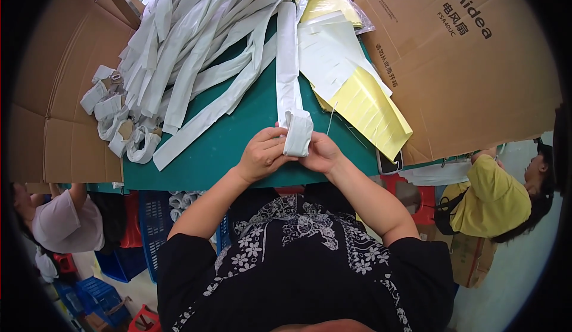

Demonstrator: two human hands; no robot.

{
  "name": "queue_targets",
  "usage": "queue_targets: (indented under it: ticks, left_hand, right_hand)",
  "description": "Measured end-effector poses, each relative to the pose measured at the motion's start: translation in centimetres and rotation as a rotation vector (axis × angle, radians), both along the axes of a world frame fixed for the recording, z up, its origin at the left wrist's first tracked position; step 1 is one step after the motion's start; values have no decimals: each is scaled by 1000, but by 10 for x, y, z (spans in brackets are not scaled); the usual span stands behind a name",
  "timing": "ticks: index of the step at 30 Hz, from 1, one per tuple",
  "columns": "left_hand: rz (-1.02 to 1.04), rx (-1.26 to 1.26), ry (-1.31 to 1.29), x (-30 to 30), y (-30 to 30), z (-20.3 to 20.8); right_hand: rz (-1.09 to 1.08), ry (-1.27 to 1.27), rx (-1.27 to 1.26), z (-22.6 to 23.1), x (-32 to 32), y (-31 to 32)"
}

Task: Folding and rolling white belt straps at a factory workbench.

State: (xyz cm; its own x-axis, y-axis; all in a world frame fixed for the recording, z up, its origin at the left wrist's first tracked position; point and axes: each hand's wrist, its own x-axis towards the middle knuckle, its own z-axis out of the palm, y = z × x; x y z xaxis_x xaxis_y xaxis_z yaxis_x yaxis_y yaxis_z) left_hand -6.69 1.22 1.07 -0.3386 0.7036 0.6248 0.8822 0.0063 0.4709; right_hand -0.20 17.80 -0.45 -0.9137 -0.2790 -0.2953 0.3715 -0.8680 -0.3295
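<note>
Near the table's front edge, both my hands hold a rolled end of a white fabric-like strip. My left hand has its fingers closed on the roll's left side. My right hand grips it from the right, with some fingertips hidden behind the roll. The flat length of the strip runs away from me across the green tabletop. Left of it lies a heap of long white strips. Several small rolled bundles sit at the table's left edge.
Slitted yellow sheets and white sheets lie to the right, near a phone. Cardboard panels stand at the left and right. Blue baskets are below the table. Two people sit at either side.
</note>
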Motion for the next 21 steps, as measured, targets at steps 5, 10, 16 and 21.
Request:
queue_targets:
  ticks: [5,10,16,21]
  left_hand:
    - [-7,-124,-617,6,-5,-3]
    - [41,-35,-1531,-21,4,2]
    - [-53,-10,-1872,-28,11,3]
    - [61,-39,-155,-4,1,8]
  right_hand:
    - [-11,75,24,-1,-17,21]
    - [65,208,616,12,-20,22]
    - [-45,86,886,8,-27,18]
    - [-123,-88,556,7,-19,14]
